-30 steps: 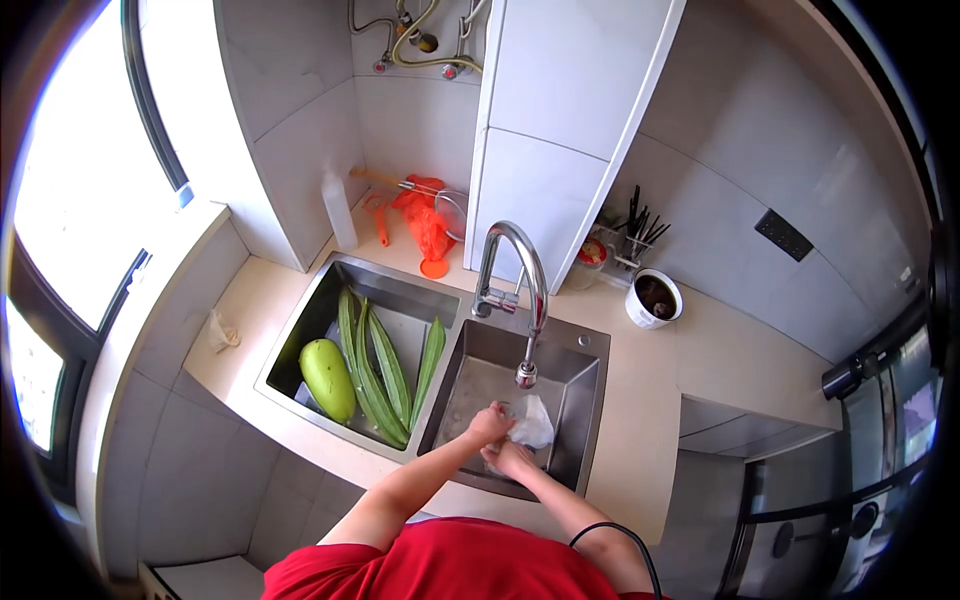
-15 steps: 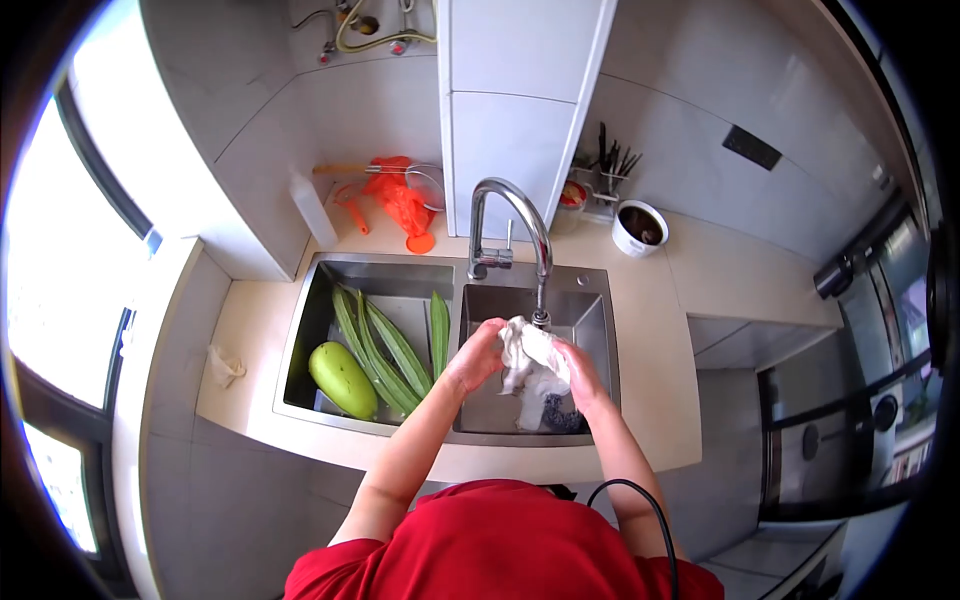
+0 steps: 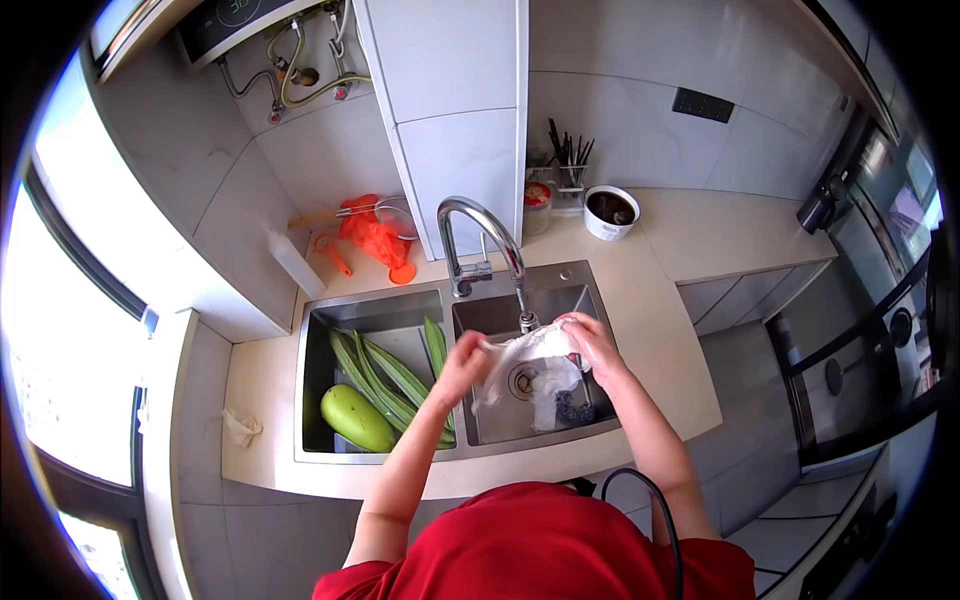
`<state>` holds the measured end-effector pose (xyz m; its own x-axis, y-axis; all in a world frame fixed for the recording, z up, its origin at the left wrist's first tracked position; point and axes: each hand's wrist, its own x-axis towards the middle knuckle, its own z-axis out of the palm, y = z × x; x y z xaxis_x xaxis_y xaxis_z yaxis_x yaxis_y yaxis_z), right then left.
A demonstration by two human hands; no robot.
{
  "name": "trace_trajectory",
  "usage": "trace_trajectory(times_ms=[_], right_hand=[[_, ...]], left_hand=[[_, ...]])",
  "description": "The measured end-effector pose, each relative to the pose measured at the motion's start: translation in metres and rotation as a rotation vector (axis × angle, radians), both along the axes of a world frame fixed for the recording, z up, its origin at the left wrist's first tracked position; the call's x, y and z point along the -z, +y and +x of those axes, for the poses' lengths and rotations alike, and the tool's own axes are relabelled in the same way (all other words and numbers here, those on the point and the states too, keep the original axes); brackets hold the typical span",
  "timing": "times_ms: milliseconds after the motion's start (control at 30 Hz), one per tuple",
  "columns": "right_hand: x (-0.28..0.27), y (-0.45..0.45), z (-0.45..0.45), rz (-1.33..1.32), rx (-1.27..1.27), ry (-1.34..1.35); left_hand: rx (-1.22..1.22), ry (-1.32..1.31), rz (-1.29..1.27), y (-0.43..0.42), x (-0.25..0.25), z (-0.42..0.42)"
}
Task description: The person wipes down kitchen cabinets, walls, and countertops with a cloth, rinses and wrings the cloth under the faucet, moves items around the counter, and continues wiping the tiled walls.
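Observation:
A wet white cloth (image 3: 540,343) is stretched between my two hands above the right sink basin (image 3: 490,425), just under the faucet (image 3: 486,213). My left hand (image 3: 465,365) is closed on the cloth's left end and slightly blurred. Its right end is gripped by my right hand (image 3: 592,347). Below, on the basin floor near the drain (image 3: 522,381), lie a translucent whitish item (image 3: 553,380) and a dark mesh-like item (image 3: 573,411); I cannot make out exactly what they are.
The left basin (image 3: 318,345) holds a green gourd (image 3: 357,419) and several long ridged gourds (image 3: 396,371). Behind it are a bottle (image 3: 296,265), an orange bag (image 3: 372,237) and a strainer (image 3: 397,217). A white bowl (image 3: 610,228) stands behind the right basin, beside a jar (image 3: 537,209).
The view has shifted. My hands were close together low in the basin, then rose with the bunched cloth; now they are apart and the cloth is spread between them.

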<state>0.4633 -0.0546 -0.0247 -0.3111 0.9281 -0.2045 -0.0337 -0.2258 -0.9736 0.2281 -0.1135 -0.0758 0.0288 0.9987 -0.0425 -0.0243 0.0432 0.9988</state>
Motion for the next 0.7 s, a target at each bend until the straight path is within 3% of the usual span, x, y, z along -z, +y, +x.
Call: trace_trajectory(times_ms=[100,167,200,267,367,400,500,533,567,633,700], right_hand=[[0.013,-0.002,0.011,0.123,-0.174,-0.099],[0.029,0.005,0.016,0.167,-0.235,-0.163],[0.025,0.003,0.016,0.32,-0.274,-0.143],[-0.012,-0.004,0.007,0.558,-0.39,-0.022],[-0.023,-0.004,-0.011,0.623,-0.47,-0.036],[-0.011,0.001,-0.012,0.413,-0.489,0.106],[-0.018,0.015,-0.004,0.311,-0.554,0.062],[-0.032,0.014,-0.008,0.613,-0.458,-0.057],[-0.046,0.006,-0.007,0.599,-0.461,-0.054],[-0.102,-0.016,-0.002,1.163,-0.121,-0.424],[-0.093,-0.017,0.008,1.153,-0.129,-0.393]], left_hand=[[-0.217,-0.312,-0.067,0.014,-0.013,-0.01],[-0.263,-0.398,0.008,0.019,-0.028,-0.015],[-0.194,-0.466,0.054,0.015,-0.054,-0.012],[-0.039,-0.064,0.164,0.011,-0.089,0.011],[0.278,0.33,0.383,0.012,-0.11,0.051],[0.275,0.306,0.328,0.014,-0.124,0.052],[0.216,0.496,0.318,0.023,-0.153,0.035],[0.183,0.52,0.342,0.017,-0.168,0.037],[0.111,0.578,0.411,0.012,-0.177,0.037],[-0.177,0.66,0.795,-0.005,-0.193,0.044],[-0.283,0.812,1.152,-0.015,-0.168,0.039]])
